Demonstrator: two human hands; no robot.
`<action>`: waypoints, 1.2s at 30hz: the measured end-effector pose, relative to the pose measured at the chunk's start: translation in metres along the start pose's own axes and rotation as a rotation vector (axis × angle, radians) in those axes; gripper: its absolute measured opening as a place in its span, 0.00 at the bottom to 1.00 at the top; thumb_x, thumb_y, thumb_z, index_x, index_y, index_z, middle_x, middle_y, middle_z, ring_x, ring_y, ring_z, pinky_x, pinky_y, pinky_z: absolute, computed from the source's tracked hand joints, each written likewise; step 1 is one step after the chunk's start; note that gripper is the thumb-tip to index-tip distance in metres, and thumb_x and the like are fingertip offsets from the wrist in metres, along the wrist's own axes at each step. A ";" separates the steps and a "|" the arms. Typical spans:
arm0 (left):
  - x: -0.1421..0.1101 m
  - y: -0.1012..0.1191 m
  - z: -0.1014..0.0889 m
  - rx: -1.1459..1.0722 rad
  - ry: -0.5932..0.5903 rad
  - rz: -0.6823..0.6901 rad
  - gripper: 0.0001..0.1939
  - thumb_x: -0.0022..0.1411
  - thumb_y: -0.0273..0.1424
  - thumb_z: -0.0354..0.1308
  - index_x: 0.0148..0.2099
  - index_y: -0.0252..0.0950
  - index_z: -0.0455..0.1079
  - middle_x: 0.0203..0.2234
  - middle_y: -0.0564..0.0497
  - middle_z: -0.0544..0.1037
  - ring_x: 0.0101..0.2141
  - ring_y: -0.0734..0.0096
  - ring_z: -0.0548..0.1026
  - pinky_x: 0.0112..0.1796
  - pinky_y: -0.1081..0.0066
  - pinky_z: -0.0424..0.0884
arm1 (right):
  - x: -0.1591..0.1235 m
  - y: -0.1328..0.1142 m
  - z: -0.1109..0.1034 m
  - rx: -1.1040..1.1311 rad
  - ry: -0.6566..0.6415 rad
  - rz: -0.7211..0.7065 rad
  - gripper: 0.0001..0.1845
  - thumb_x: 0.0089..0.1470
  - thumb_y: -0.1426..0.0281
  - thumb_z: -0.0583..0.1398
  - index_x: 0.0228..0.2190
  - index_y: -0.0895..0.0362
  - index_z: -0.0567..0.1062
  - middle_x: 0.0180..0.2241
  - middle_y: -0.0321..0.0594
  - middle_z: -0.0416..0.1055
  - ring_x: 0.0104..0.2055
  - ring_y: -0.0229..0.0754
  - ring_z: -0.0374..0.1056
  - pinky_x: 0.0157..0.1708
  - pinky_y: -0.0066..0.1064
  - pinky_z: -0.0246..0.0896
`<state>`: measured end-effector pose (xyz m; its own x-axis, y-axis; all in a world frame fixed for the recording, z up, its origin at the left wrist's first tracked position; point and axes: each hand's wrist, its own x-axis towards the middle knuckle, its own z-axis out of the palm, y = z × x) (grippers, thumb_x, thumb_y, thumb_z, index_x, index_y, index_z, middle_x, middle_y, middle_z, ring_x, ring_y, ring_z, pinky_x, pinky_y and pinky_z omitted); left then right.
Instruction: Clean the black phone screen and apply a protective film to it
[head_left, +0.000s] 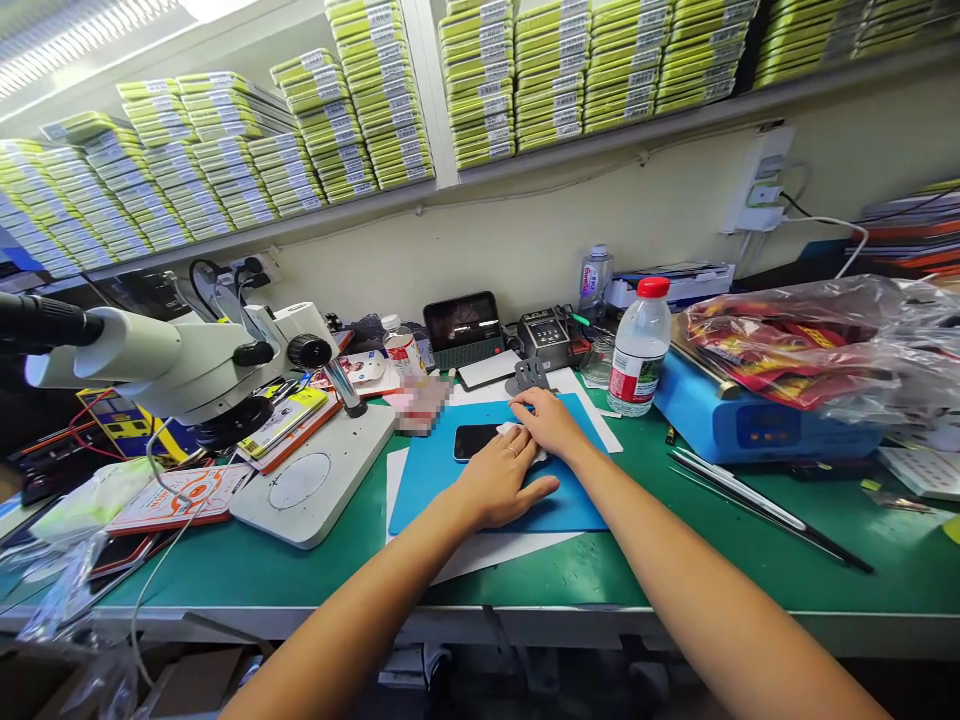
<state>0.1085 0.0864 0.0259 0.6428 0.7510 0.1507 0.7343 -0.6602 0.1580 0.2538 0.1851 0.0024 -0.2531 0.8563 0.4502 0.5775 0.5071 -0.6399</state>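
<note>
A dark-screened smartphone (472, 442) lies on a blue mat (427, 490) in front of me. My left hand (504, 478) rests over the phone's right part, fingers stretched flat and thumb spread away, a ring on one finger. A white tissue or cloth (510, 428) shows at its fingertips, between the two hands. Just beyond, my right hand (551, 420) bends its fingers by the far side of the phone, close to the tissue. What those fingertips grip, if anything, is hidden.
To the left stands a microscope (169, 365) on a white base (322, 500). A red-capped bottle (640, 350) and a blue scale (750, 410) bearing a plastic bag (810, 340) are at right. Tweezers (765, 505) lie nearby. Stacked yellow-green packs (480, 90) fill the shelf above.
</note>
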 end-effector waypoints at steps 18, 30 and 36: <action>-0.026 -0.019 -0.017 0.097 -0.026 -0.185 0.30 0.75 0.48 0.39 0.64 0.31 0.63 0.66 0.37 0.63 0.66 0.49 0.60 0.65 0.50 0.55 | -0.001 -0.002 -0.001 0.006 0.008 0.015 0.10 0.58 0.71 0.58 0.36 0.54 0.80 0.41 0.44 0.79 0.46 0.47 0.72 0.49 0.38 0.65; 0.013 0.011 0.000 0.019 -0.005 -0.062 0.35 0.73 0.52 0.42 0.67 0.31 0.60 0.68 0.38 0.60 0.68 0.53 0.56 0.67 0.53 0.52 | 0.000 -0.001 -0.004 -0.001 0.031 0.013 0.10 0.57 0.72 0.58 0.35 0.54 0.80 0.38 0.43 0.79 0.42 0.46 0.74 0.44 0.36 0.67; -0.016 -0.021 -0.009 0.069 -0.024 -0.142 0.32 0.75 0.49 0.38 0.66 0.32 0.60 0.67 0.39 0.61 0.68 0.55 0.58 0.66 0.52 0.54 | 0.002 -0.006 -0.005 -0.007 0.039 0.019 0.10 0.56 0.71 0.59 0.34 0.54 0.81 0.37 0.44 0.80 0.41 0.48 0.75 0.44 0.38 0.68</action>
<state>0.0809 0.0877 0.0291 0.5363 0.8371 0.1079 0.8306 -0.5461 0.1085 0.2543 0.1833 0.0101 -0.2117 0.8611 0.4623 0.5873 0.4901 -0.6441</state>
